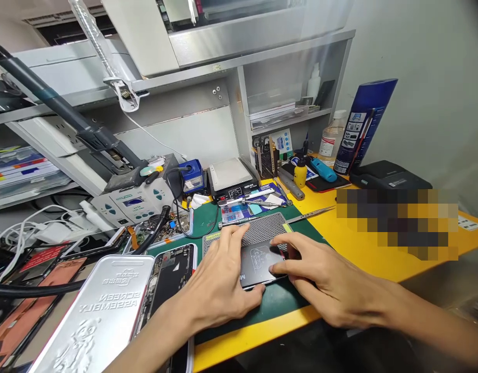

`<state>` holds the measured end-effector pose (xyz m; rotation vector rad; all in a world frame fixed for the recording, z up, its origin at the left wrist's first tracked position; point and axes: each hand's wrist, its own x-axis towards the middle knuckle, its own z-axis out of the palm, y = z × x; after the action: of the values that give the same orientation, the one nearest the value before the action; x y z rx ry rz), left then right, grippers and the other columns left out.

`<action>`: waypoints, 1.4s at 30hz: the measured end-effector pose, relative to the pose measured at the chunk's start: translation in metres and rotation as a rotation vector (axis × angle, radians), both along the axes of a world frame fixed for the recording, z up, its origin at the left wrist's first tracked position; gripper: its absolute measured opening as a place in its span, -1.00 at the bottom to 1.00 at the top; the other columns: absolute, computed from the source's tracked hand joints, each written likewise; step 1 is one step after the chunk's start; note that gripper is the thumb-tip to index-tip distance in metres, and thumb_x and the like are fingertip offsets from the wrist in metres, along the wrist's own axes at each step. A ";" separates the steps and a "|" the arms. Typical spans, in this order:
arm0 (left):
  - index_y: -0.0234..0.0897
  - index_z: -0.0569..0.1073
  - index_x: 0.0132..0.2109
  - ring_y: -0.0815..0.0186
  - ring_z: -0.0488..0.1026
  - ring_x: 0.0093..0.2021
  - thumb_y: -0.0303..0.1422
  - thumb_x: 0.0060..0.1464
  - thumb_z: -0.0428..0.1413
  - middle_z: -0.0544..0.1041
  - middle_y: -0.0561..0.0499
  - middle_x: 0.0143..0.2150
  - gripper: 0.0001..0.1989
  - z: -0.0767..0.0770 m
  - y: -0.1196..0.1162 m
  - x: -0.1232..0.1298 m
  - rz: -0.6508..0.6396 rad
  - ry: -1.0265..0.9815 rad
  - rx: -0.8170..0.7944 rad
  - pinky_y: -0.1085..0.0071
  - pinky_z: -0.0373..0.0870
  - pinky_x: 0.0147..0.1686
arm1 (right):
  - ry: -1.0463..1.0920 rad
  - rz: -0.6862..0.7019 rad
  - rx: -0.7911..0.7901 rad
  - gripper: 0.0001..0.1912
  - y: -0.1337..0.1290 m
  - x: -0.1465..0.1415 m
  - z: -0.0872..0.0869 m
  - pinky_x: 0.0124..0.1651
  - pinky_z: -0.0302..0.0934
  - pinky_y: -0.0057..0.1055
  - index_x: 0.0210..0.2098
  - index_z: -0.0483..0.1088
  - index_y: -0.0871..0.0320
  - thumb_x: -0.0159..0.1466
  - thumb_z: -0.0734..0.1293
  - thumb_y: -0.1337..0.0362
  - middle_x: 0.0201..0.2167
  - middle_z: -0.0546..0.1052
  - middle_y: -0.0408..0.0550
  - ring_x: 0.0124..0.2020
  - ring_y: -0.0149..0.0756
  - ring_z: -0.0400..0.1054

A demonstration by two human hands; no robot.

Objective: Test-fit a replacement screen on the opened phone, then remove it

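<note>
A black, glossy phone-sized panel (258, 261) with a pale line drawing and lettering lies between my hands. My left hand (219, 274) is closed around its left end, fingers at the far side and thumb by the near edge. At the panel's right end, my right hand (320, 274) has its thumb and forefinger curled onto the surface; its other fingers bend below the edge. Behind the panel is a grey perforated plate (264, 228), on a green mat (278, 305). Metal tweezers (311, 214) lie to the right of the plate.
An opened phone (171, 280) in a tray and a white embossed tray (107, 305) stand at left. Behind are a rework station (134, 202), a flat-topped heating plate (233, 176), and a yellow bottle (300, 173). A black case (390, 176) sits far right.
</note>
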<state>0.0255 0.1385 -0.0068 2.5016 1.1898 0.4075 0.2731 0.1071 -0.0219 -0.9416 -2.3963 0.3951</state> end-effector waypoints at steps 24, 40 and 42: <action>-0.06 0.18 0.38 0.11 0.35 0.31 -0.39 0.04 0.16 0.40 -0.03 0.30 -0.25 0.048 -0.020 -0.070 0.097 0.239 -0.044 0.12 0.35 0.31 | 0.353 -0.334 -0.190 -0.81 -0.020 0.013 -0.021 0.04 0.41 -0.21 -0.04 0.53 -0.02 0.42 0.31 0.18 -0.03 0.57 0.01 0.03 -0.10 0.47; 0.08 0.35 0.14 0.25 0.57 0.07 -0.19 0.33 0.06 0.60 0.12 0.08 -0.73 0.057 -0.098 -0.126 0.248 0.090 0.368 0.39 0.54 0.01 | 0.366 -0.437 -0.248 -0.73 -0.019 0.008 -0.020 -0.16 0.43 -0.22 -0.10 0.59 0.04 0.39 0.32 0.06 -0.13 0.63 0.01 -0.10 -0.04 0.52; 0.07 0.36 0.11 0.31 0.60 -0.03 -0.25 0.31 0.09 0.62 0.15 0.00 -0.75 0.049 -0.112 -0.132 0.240 0.048 0.451 0.47 0.51 -0.04 | 0.361 -0.441 -0.251 -0.73 -0.019 0.008 -0.018 -0.16 0.43 -0.23 -0.11 0.59 0.05 0.39 0.31 0.07 -0.13 0.64 0.02 -0.07 -0.02 0.52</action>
<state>-0.1070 0.0265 0.0417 2.7531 1.5725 0.7564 0.2806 0.0880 -0.0399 -1.3444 -1.7812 0.6409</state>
